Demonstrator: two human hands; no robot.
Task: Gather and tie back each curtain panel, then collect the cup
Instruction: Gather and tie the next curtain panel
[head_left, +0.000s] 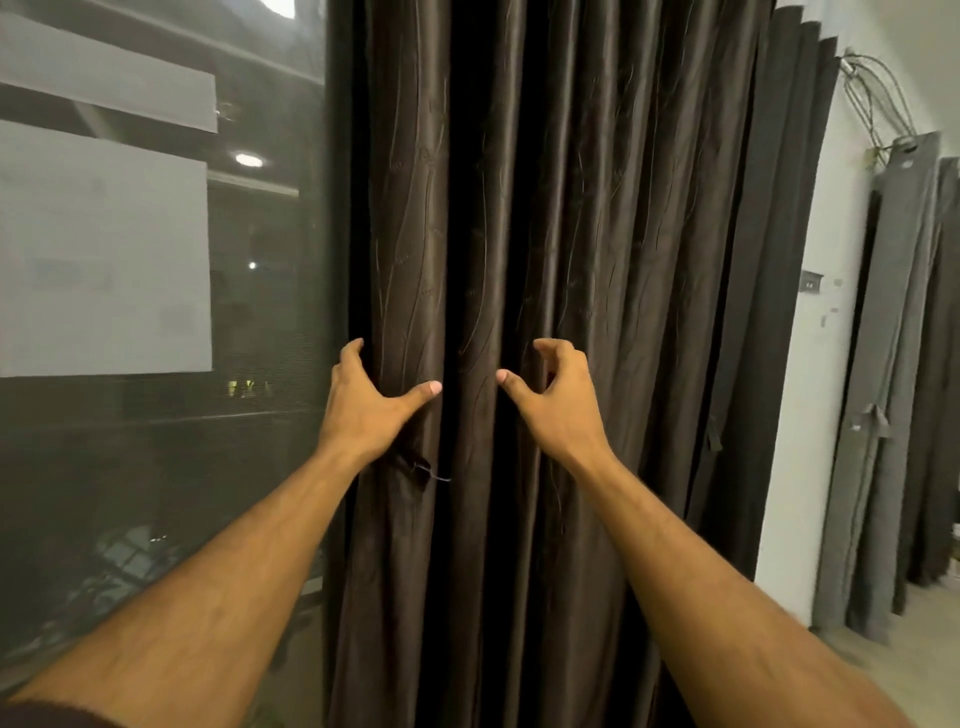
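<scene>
Left hand (363, 400) grip: fingers curled round left edge of curtain panel (597, 208). Right hand (556, 395) grip pinches a pleat. Panel dark brown, glossy, pleated.

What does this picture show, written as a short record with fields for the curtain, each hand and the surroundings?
curtain: dark brown curtain, hanging in folds, not tied
left hand: grips the curtain's left edge, thumb in front
right hand: fingers curled into a fold, thumb out
left of curtain: window, dark outside
far right: grey curtains, gathered by the wall
</scene>
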